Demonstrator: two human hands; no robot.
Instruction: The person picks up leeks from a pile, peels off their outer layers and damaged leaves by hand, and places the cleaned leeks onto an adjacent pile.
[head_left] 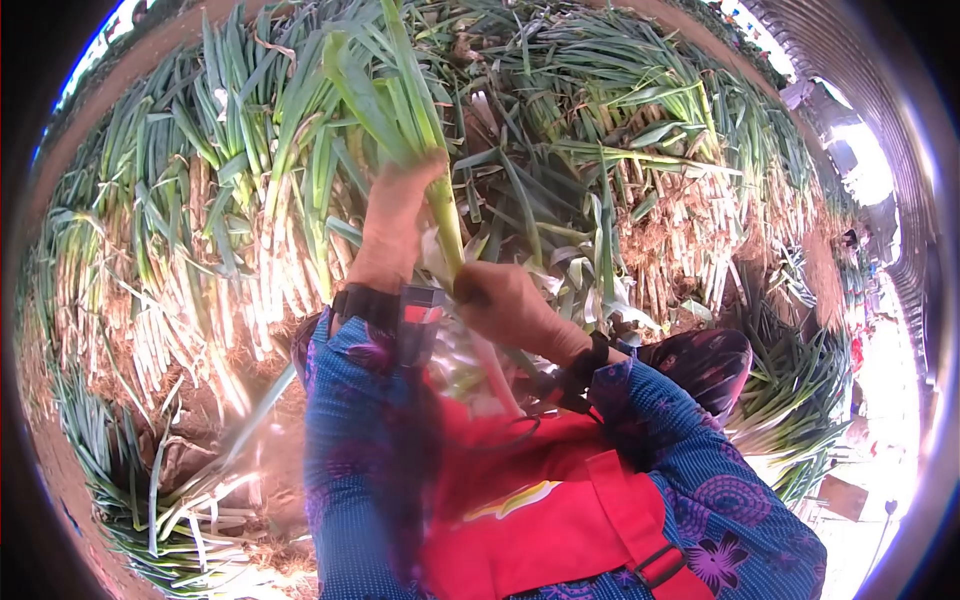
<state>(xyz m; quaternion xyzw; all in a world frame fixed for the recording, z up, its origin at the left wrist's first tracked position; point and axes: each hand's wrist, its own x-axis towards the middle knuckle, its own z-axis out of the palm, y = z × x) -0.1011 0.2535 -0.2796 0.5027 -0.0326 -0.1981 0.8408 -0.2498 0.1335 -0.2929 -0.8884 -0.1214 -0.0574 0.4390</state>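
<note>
A long green onion (448,225) stands at a slant in front of me, its leaves fanning out at the top. My right hand (508,305) is closed around its stalk, lower down. Higher up, my left hand (405,195) is slightly blurred and wraps the leafy part. The lower end of the stalk passes behind my right hand, near the red apron (540,510), and is partly hidden.
Dense rows of green onions (270,180) lie to the left, with another heap (680,200) to the right. Loose leaves (530,190) are strewn between them. More onions (190,545) lie at lower left. A ridged wall (880,130) curves along the right edge.
</note>
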